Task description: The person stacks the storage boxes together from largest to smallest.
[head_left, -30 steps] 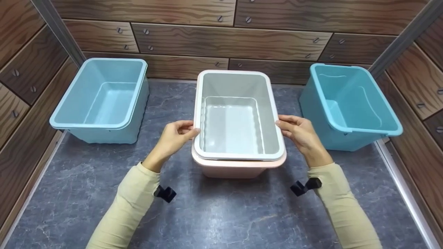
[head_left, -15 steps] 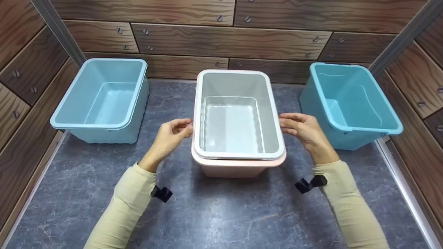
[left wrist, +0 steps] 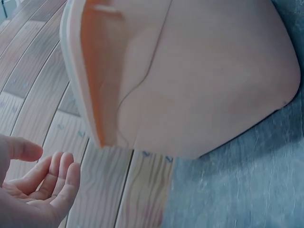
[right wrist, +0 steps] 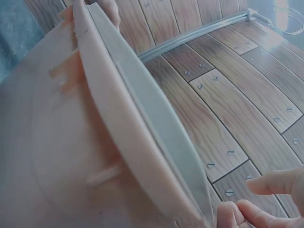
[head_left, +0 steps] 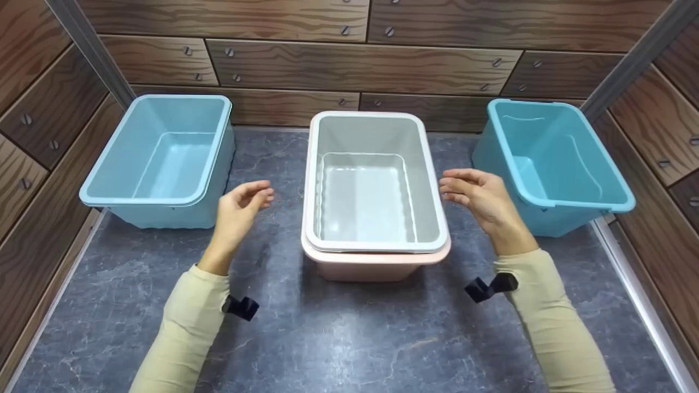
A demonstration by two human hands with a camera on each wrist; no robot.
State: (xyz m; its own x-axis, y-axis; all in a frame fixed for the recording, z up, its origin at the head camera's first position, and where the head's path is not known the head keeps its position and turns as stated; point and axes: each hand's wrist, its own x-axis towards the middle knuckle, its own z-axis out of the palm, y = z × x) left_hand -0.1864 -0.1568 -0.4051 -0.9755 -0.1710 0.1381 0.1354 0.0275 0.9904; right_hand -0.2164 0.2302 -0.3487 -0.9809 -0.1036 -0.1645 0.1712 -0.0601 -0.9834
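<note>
A pale grey-white plastic bin (head_left: pixel 363 246) sits nested inside a pink bin (head_left: pixel 366 271) at the middle of the table. Left of the stack, my left hand (head_left: pixel 236 210) hovers apart from it with loosely bent fingers and nothing in them. My right hand (head_left: pixel 483 204) is just off the right rim, fingers loosely bent and holding nothing. From the left wrist, the pink bin's side wall (left wrist: pixel 213 85) shows beyond the relaxed fingers. In the right wrist view, the white rim (right wrist: pixel 161 118) lies over the pink rim (right wrist: pixel 114 104).
A light blue bin (head_left: pixel 164 201) stands at the back left; a second one seems nested under its rim. At the back right is a teal bin (head_left: pixel 551 224). Wood-patterned walls (head_left: pixel 360 68) enclose the dark marbled table (head_left: pixel 349 338) on three sides.
Both hands have let go of the white bin's rim. The left hand has moved well away to the left; the right has drawn slightly right. The bins stay where they were.
</note>
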